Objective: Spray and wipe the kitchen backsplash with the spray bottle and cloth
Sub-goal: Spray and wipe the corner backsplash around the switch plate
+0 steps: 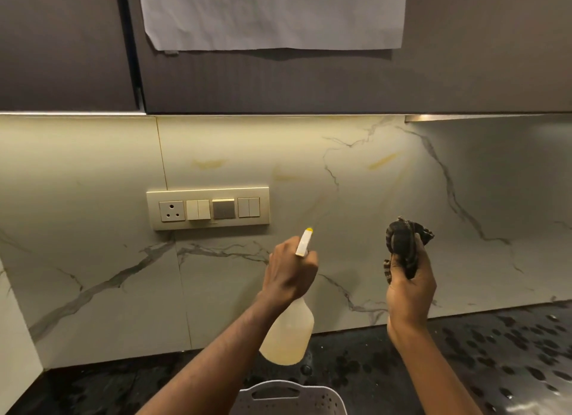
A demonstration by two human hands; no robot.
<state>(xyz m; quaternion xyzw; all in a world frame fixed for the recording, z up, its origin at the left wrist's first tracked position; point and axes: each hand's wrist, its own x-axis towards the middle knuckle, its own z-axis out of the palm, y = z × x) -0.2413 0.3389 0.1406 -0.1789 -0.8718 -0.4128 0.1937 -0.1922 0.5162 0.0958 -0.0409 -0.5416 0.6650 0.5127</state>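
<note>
- Head view: a person's left hand [289, 267] curls tightly round the neck of a translucent white plastic spray bottle [288, 334], whose yellow-tipped nozzle is aimed at the pale, grey-veined marble-look backsplash [464, 260].
- The bottle's body looks pale yellow, and it is held just above the black speckled countertop [495, 352].
- The right hand [408, 291], fingers closed, grips a bunched dark striped cloth [402, 244] near the wall but apart from it.
- Yellowish smears [382, 161] mark the backsplash above both hands, right of a cream switch panel [208, 209].
- A white perforated plastic basket [288, 397] sits at the bottom edge, its contents out of sight.
</note>
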